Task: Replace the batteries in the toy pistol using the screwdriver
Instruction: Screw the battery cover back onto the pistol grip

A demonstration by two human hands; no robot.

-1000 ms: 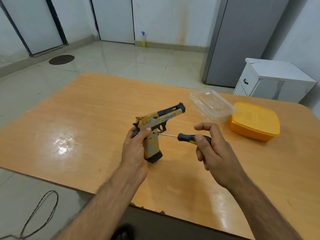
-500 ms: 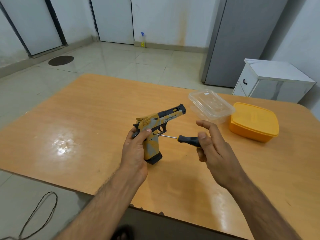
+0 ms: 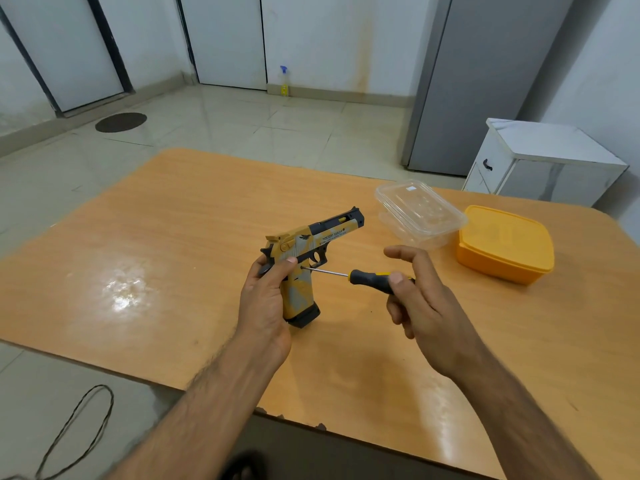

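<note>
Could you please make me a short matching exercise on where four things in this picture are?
Things:
1. toy pistol
2. screwdriver
3. clear container
4. orange box

Places:
a. on the table, right of the clear one
b. held in the right hand
c. held in the left hand
d. on the table, beyond the right hand

Pairs: 1-c, 2-b, 3-d, 4-a

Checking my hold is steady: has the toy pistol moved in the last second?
No. The toy pistol, gripped by the left hand, stays put: its muzzle sits just as far left of the clear container.
</note>
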